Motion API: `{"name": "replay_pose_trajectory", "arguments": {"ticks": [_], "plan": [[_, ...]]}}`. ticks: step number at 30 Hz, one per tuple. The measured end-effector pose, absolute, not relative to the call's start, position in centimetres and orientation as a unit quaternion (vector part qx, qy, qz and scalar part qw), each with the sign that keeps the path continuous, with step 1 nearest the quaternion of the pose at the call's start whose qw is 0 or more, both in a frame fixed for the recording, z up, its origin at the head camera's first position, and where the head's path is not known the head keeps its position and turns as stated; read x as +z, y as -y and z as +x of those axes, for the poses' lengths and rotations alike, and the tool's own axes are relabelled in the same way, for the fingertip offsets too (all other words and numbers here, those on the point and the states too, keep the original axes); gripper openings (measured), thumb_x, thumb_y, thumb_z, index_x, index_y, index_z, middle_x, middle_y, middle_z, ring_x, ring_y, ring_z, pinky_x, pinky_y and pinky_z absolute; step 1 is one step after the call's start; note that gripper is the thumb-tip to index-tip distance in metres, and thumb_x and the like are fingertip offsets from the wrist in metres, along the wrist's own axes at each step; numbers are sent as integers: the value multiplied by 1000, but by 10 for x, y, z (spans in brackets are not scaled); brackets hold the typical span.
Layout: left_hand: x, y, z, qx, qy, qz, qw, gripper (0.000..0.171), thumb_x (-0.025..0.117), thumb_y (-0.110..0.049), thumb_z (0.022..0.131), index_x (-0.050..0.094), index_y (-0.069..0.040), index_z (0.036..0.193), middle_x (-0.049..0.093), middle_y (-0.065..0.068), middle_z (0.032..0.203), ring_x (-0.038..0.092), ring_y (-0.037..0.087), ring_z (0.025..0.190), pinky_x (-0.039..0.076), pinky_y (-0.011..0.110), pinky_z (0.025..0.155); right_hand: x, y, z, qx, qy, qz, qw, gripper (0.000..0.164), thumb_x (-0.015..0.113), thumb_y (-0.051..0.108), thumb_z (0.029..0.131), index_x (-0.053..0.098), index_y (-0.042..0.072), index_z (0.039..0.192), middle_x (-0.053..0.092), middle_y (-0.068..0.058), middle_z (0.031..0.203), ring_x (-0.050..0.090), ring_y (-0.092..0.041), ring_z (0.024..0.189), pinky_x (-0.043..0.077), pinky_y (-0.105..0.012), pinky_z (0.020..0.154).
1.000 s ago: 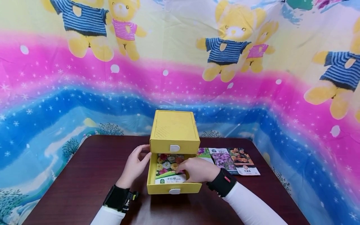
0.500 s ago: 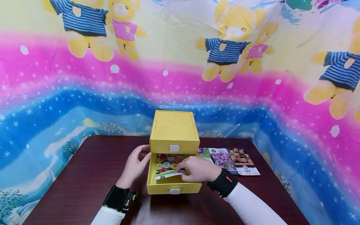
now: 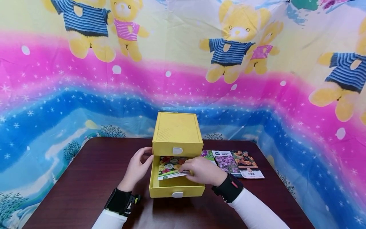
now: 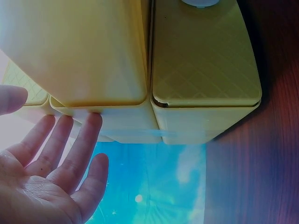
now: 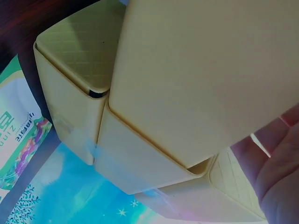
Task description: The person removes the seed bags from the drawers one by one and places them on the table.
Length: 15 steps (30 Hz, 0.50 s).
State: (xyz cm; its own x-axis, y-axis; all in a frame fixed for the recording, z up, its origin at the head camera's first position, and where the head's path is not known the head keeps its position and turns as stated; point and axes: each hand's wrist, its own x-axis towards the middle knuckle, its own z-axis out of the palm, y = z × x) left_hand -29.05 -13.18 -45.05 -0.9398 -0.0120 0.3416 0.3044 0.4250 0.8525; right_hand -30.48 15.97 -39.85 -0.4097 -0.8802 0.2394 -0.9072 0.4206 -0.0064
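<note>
A yellow drawer cabinet stands on the table with its open drawer pulled out toward me. Inside lies a seed packet printed with colourful roses, its white front edge raised off the drawer floor. My right hand reaches in over the right wall and pinches the packet near its front right corner. In the right wrist view, the drawer wall hides those fingertips. My left hand rests at the cabinet's left side; in the left wrist view its spread fingertips touch the yellow casing.
Right of the cabinet several flower seed packets lie on the dark table: one with orange flowers, one with purple flowers, and a green one partly hidden. A shut drawer sits below the open one. Printed cloth hangs behind.
The packet's front edge has come up and back, showing bare drawer floor. My right hand has closed its pinch on it and shifted slightly right. The left hand has stayed still.
</note>
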Motion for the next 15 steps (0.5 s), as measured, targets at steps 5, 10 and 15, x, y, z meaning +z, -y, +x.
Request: {"name": "replay_pose_trajectory", "arguments": {"ticks": [5,10,15], "plan": [[-451,131,-291,-530,829,-88,154,36,64,-17,102,59,-11,137,61,11,130,67,26,105,55,39,86,-399,-163,-303,65,820,548,154,16,75,18,94,77,21,109,73,9,99,66,-3,80,52,-16,74],[-451,131,-291,-529,830,-88,156,36,64,-16,102,60,-11,137,61,11,130,67,27,105,55,39,86,-398,-166,-301,65,803,557,203,19,81,18,89,77,20,107,73,8,97,68,-7,84,55,-20,78],[-451,131,-292,-530,829,-89,156,36,64,-16,102,60,-11,137,61,11,130,67,27,106,55,39,86,-393,-169,-298,86,788,560,243,22,84,15,85,77,19,105,73,7,95,68,-7,83,56,-20,77]]}}
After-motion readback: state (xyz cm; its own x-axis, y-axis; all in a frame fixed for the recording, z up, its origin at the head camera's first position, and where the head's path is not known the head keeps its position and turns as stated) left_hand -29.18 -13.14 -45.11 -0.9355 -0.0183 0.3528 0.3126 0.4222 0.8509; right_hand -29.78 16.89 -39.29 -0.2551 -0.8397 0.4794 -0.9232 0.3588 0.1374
